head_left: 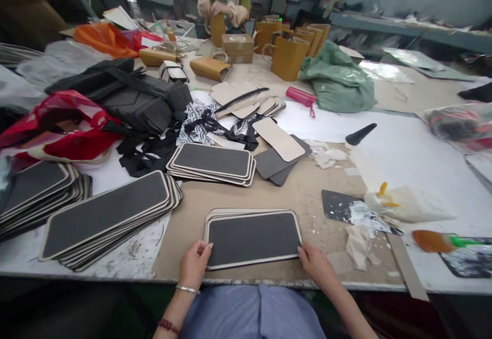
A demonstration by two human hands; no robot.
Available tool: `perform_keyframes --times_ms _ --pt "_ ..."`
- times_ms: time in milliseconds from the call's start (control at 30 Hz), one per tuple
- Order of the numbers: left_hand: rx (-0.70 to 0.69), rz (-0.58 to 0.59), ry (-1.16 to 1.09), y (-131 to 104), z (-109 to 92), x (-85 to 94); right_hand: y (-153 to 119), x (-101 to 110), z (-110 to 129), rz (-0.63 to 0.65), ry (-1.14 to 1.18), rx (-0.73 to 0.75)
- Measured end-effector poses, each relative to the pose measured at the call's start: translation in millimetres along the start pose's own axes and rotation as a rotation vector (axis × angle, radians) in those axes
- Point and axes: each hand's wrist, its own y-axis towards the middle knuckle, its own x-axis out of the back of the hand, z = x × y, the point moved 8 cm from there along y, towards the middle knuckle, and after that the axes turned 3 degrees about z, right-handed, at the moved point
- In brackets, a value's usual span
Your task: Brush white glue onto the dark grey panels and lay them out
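A dark grey rectangular panel (254, 239) with a pale border and rounded corners lies in front of me, on top of a few similar panels whose edges show behind it. My left hand (196, 259) pinches its left edge between thumb and curled fingers. At the opposite end, my right hand (312, 261) grips the lower right edge the same way. Just beyond lies a small stack of matching panels (212, 161). To the left, a longer fanned stack (107, 213) rests at a slant.
Another panel stack (33, 185) sits far left. On the right are a glue-smeared dark plate (338, 206), a brush (432, 240) and a white bag (407, 203). Black bags (138, 98), a green sack (338, 80) and brown bags (289, 57) stand farther back. A person (226, 1) works across the table.
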Motion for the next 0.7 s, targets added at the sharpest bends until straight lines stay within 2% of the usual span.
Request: perform_keyframes --times_ms 300,700 --pt "0.003 -0.006 -0.042 0 3 -2.2 -2 -1 0 0.016 0.038 -0.025" --pt "0.036 -0.011 -0.028 -7 -9 2.0 0 -1 -3 0.012 0.046 -0.005"
